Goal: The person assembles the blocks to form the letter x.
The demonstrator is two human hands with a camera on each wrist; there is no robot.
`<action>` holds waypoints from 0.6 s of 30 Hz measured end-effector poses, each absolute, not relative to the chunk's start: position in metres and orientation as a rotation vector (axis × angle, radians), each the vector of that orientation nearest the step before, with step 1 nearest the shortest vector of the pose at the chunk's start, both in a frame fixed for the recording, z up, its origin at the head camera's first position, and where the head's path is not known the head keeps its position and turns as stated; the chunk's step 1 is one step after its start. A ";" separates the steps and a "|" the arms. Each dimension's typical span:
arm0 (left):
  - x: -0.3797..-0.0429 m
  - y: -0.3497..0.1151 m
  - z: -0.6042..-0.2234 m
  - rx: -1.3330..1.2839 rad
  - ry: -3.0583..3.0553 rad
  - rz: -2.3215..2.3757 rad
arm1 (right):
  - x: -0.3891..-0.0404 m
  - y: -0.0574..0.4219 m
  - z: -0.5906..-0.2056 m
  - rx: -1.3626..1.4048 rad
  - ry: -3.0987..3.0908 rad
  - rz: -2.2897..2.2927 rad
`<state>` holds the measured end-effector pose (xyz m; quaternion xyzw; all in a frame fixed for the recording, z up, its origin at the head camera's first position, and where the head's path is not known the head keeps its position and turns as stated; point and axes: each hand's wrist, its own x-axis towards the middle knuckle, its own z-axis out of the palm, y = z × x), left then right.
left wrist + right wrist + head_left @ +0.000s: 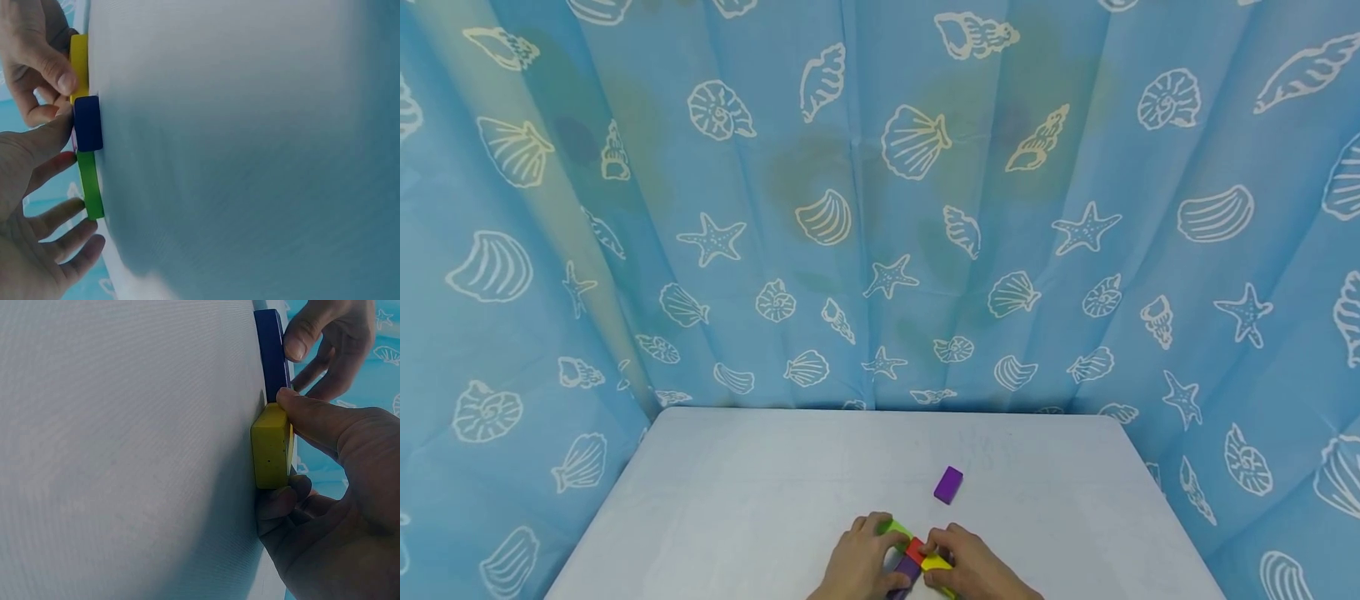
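My left hand is at the table's near side, its thumb and index finger on opposite sides of a dark purple block. Its other fingers spread along a green block. Opposite it, my right hand pinches a yellow block between thumb and fingers. A small red block sits in the middle, where the green, yellow and dark purple blocks meet. The fingers partly cover these blocks. In the left wrist view the dark purple block looks blue.
A lone purple block lies beyond the hands on the white table. Behind the table and at both sides hangs a blue curtain with white shell and starfish prints.
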<state>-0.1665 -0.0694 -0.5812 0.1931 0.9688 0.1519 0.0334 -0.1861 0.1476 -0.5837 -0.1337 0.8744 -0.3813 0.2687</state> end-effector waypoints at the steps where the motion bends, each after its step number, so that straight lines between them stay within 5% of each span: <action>1: -0.166 -0.069 -0.582 0.595 2.982 0.468 | -0.186 0.147 -0.584 -0.357 2.360 -1.027; 18: -0.169 -0.066 -0.578 0.508 2.926 0.512 | -0.184 0.151 -0.585 -0.434 2.378 -1.080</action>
